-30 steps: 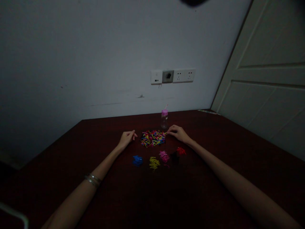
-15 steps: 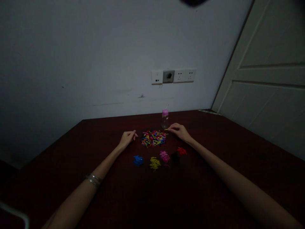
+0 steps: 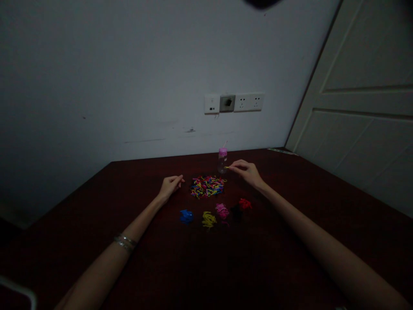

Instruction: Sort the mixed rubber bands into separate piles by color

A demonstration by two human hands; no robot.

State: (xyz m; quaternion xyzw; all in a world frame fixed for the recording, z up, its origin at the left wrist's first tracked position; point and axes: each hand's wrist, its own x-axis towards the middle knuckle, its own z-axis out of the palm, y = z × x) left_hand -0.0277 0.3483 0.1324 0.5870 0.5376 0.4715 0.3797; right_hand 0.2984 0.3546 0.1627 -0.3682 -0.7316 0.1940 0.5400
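Observation:
My right hand (image 3: 248, 171), raised slightly over the table, pinches a small yellow rubber band (image 3: 226, 167) between thumb and fingertips, just in front of the clear bottle (image 3: 222, 165) with a pink cap. To its left lies a mixed heap of colourful rubber bands (image 3: 208, 187). My left hand (image 3: 171, 187) rests on the table left of that heap, fingers curled together, with nothing visible in them. Nearer to me are separate piles of bands: blue (image 3: 186, 216), yellow (image 3: 209, 220), pink (image 3: 222, 210), black (image 3: 236, 212) and red (image 3: 245, 203).
The dark reddish table (image 3: 206, 267) meets a pale wall (image 3: 145, 86) with sockets (image 3: 248, 102) behind the bottle. A white panelled door (image 3: 364, 107) stands at the right. A pale curved bar (image 3: 19, 286) shows at the lower left corner.
My right hand has lifted up and away from the heap's far right edge, with the yellow rubber band in its pinch. My left hand stays beside the heap, its fingers drawn closer together.

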